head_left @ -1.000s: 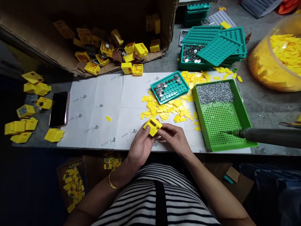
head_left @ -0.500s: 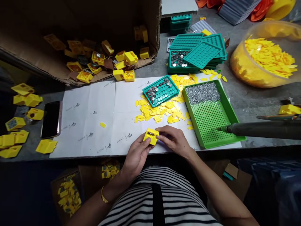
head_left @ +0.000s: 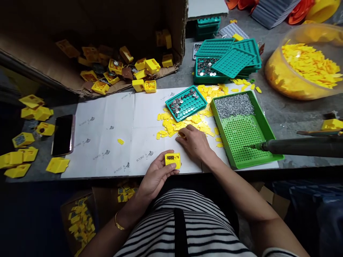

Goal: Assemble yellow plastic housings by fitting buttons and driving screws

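Observation:
My left hand (head_left: 158, 175) grips a small yellow plastic case (head_left: 173, 161) above the front edge of the white sheet, thumb across its lower side. A slot in the case faces up, with small dark, shiny round parts inside. Farther forward, my right hand (head_left: 195, 144) is at the near edge of a pile of flat yellow plastic pieces (head_left: 171, 125). Its fingers are curled in towards the thumb; what they pinch, if anything, is hidden. Beyond the pile lies a teal tray (head_left: 197, 107) partly filled with button cells (head_left: 177, 103).
A green perforated tray (head_left: 270, 137) of small metal parts stands right, a dark screwdriver-like tool (head_left: 294, 147) reaching over it. Behind are stacked teal trays (head_left: 233, 62) and a clear tub (head_left: 273, 75) of yellow pieces. Left are a phone (head_left: 63, 135), yellow cases (head_left: 57, 165) and a cardboard box (head_left: 184, 35).
My right hand has left the yellow case and moved forward to the pile of yellow pieces. My left hand keeps the case, now slightly lower and turned.

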### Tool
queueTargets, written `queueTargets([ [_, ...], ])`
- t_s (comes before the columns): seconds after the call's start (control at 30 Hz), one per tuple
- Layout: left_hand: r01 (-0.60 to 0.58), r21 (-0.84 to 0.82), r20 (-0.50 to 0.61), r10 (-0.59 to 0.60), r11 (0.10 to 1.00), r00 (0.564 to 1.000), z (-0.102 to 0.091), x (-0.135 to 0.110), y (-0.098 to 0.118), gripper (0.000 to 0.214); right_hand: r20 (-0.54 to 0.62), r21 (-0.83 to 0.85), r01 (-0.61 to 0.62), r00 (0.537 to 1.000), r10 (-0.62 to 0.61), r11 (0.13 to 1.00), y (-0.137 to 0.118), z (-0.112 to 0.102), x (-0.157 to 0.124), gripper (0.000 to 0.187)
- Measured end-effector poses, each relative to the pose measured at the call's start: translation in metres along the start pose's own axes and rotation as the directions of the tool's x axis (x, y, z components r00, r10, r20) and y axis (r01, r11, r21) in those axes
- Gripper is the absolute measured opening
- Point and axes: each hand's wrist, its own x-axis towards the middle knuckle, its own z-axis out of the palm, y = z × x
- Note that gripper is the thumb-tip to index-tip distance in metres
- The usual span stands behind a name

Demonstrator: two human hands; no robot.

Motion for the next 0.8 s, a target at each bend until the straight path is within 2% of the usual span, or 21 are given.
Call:
queueTargets([
  [0.1,-0.013,0.015,0.011,0.013,1.000,1.000,0.001,0.002,0.001,0.047,0.066,-0.113,-0.016,0.998,0.024,0.993,-0.008,-0.004,0.006,0.024],
  [0.27,-0.040,-0.003,0.041,0.040,0.999,0.998,0.004,0.010,0.003,0.042,0.091,-0.168,0.011,0.996,0.004,0.986,-0.014,-0.011,0.009,0.026],
  [0.4,-0.049,0.004,0.032,0.049,0.999,0.998,0.008,0.016,0.003,0.043,0.092,-0.192,0.026,0.996,-0.008,0.981,-0.008,-0.022,0.008,0.025],
  [0.47,-0.051,-0.001,0.027,0.051,0.999,0.998,0.011,0.017,0.002,0.042,0.011,-0.123,-0.012,1.000,0.013,0.992,0.000,-0.030,0.004,0.022],
  [0.53,-0.053,-0.027,0.032,0.053,0.998,0.998,0.014,0.019,0.003,0.038,-0.089,0.157,-0.051,0.994,0.066,0.986,0.008,-0.034,-0.006,0.015],
  [0.57,-0.053,-0.047,0.037,0.055,0.997,0.998,0.016,0.020,0.003,0.036,-0.099,0.374,-0.062,0.989,0.107,0.925,0.010,-0.034,-0.012,0.012],
  [0.6,-0.055,-0.067,0.044,0.058,0.996,0.997,0.018,0.021,0.003,0.034,-0.070,0.592,-0.074,0.987,0.142,0.803,0.011,-0.033,-0.019,0.011],
  [0.67,-0.065,-0.097,0.059,0.071,0.993,0.996,0.022,0.023,0.002,0.031,0.045,0.878,-0.123,0.983,0.176,0.462,0.008,-0.027,-0.033,0.016],
  [0.7,-0.076,-0.106,0.061,0.083,0.991,0.995,0.024,0.024,0.001,0.031,0.091,0.934,-0.150,0.978,0.190,0.324,0.005,-0.022,-0.039,0.019],
  [0.73,-0.090,-0.112,0.060,0.097,0.990,0.993,0.025,0.025,0.000,0.031,0.114,0.958,-0.165,0.970,0.213,0.236,0.002,-0.017,-0.043,0.020],
  [0.8,-0.124,-0.118,0.055,0.132,0.985,0.990,0.028,0.026,-0.003,0.032,0.108,0.974,-0.155,0.959,0.261,0.164,-0.005,-0.008,-0.048,0.018],
])
